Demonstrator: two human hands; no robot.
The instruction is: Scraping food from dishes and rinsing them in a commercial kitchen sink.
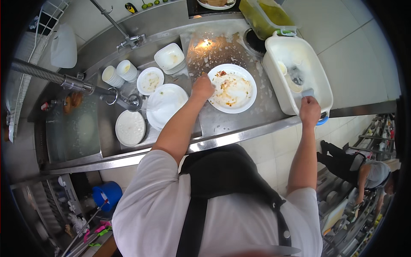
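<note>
My left hand (203, 87) grips the left rim of a round white plate (239, 96) on the steel counter. Reddish and orange food scraps are smeared over the plate. Over the near end of a white plastic tub (273, 75), my right hand (310, 110) pinches a grey-blue pad (307, 92), perhaps a sponge or cloth. Foamy water and several pale dishes (297, 85) fill the tub's bottom, partly hidden by suds. Left of my left forearm lie a large white plate (167, 104) with water running over it and a smaller soiled plate (150, 81).
Stacked white cups (126, 70), square bowls (169, 57) and round dishes (130, 128) stand in the left basin. A spray hose (77, 83) hangs above water-filled sink (74, 135). A container of greenish liquid (269, 17) sits behind the tub. Another person (369, 173) works at right.
</note>
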